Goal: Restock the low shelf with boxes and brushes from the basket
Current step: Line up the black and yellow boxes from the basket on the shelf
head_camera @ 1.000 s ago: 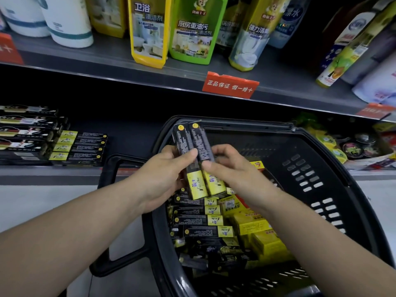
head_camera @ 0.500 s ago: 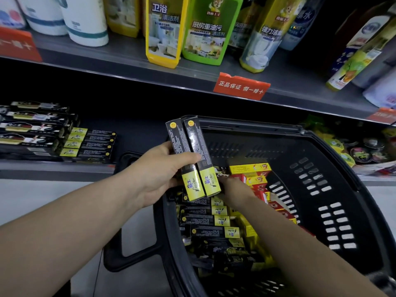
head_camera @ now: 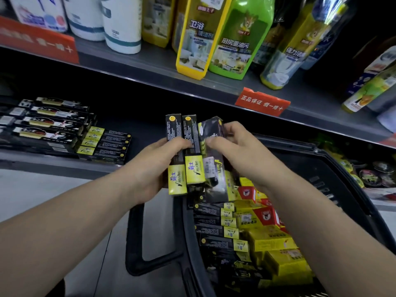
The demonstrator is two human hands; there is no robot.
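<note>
Right hand (head_camera: 235, 153) brought third box (head_camera: 214, 179) beside pair (head_camera: 194, 171) in left hand (head_camera: 156, 168).

Both bare forearms are extending forward, angling inward. The left hand (head_camera: 154, 168) is gripping two black-and-yellow boxes (head_camera: 174, 179), thumb across them; the right hand (head_camera: 237, 151) is pinching a third box (head_camera: 211, 127) alongside.

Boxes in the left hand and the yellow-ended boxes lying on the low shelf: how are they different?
The held boxes stand upright in the left hand, yellow ends down. The shelf boxes lie flat on the low shelf, yellow ends pointing left. The held boxes are two, side by side. The shelf boxes are four, lying close together. Both kinds are long black boxes with a yellow end.
</note>
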